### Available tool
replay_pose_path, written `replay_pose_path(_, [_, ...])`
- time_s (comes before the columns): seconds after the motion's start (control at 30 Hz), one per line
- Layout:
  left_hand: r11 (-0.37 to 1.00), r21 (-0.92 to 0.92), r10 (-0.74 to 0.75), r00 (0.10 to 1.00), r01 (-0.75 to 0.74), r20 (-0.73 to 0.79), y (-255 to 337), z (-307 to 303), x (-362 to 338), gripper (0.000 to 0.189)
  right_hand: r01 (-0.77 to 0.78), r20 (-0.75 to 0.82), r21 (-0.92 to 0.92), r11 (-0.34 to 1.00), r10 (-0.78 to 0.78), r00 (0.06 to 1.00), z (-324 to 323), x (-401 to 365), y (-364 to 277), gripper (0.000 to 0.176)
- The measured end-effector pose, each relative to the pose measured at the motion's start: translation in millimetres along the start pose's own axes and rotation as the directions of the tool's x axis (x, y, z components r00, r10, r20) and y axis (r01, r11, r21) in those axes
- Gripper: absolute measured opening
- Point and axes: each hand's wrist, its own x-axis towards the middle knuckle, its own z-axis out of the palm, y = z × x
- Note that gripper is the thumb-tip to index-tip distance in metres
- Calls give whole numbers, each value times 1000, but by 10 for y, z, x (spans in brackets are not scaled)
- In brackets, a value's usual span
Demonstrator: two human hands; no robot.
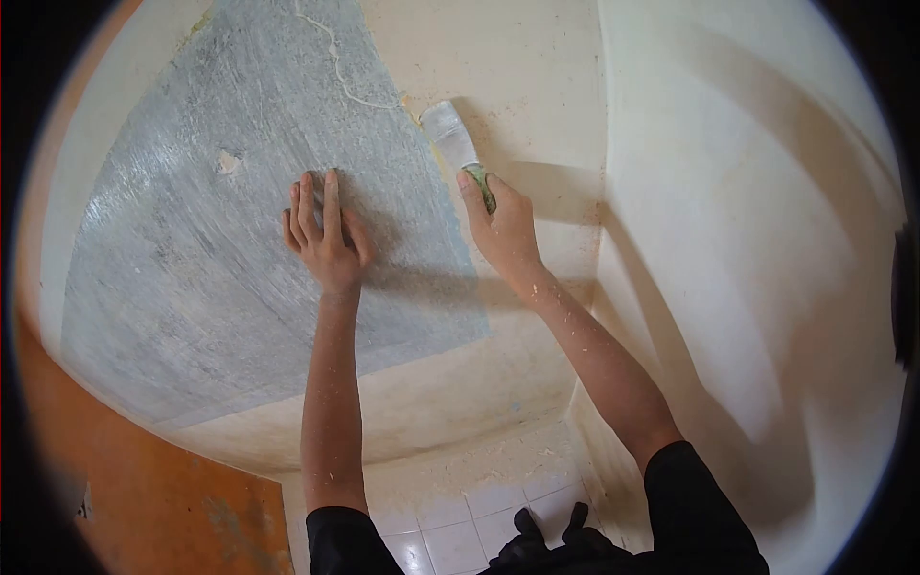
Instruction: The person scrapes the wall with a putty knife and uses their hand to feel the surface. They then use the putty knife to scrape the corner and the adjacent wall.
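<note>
My right hand (500,225) is closed around the green handle of a putty knife (449,134). The wide metal blade points up and lies at the wall, just right of the ragged edge of a grey patch (240,249). My left hand (329,233) rests on that grey surface with its fingers stretched and spread, holding nothing. Above the hands a thin pale crack line (337,67) runs down and across to the patch's edge near the blade. A small chipped spot (228,162) shows up and left of my left hand. Pale flecks cling to both forearms.
Cream wall (508,48) surrounds the grey patch, and a white side wall (728,240) meets it at a corner on the right. An orange panel (182,489) stands at lower left. Pale debris lies on the white floor tiles (450,546) below.
</note>
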Motion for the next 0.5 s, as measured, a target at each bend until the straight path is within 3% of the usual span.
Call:
replay_pose_path(0.07, [1000, 4, 3, 1000, -3, -6, 2, 11, 2, 48, -10, 1, 28, 1000, 9, 1000, -8, 4, -48, 48])
replay_pose_path(0.1, [1000, 4, 7, 1000, -7, -11, -1, 7, 2, 47, -224, 127, 223, 949, 200, 972, -53, 0, -189, 49])
replay_pose_path(0.13, [1000, 10, 8, 1000, -8, -6, -3, 5, 0, 47, -437, 286, 375, 817, 346, 893, -66, -8, -268, 50])
replay_pose_path(0.17, [1000, 7, 5, 1000, -5, 0, 0, -1, -2, 47, -443, 292, 377, 813, 350, 890, -32, -39, -219, 50])
replay_pose_path(0.23, [1000, 0, 5, 1000, -5, 5, -7, -3, -17, 47, -238, 157, 261, 935, 203, 967, 31, -96, -37, 52])
replay_pose_path(0.33, [1000, 14, 25, 1000, -25, 8, -44, -9, -37, 45, -301, 110, 202, 932, 284, 953, 47, -295, 14, 53])
replay_pose_path(0.5, [1000, 4, 23, 1000, -23, 6, -61, -12, -35, 45, -260, 94, 148, 954, 248, 964, 13, -139, -237, 52])
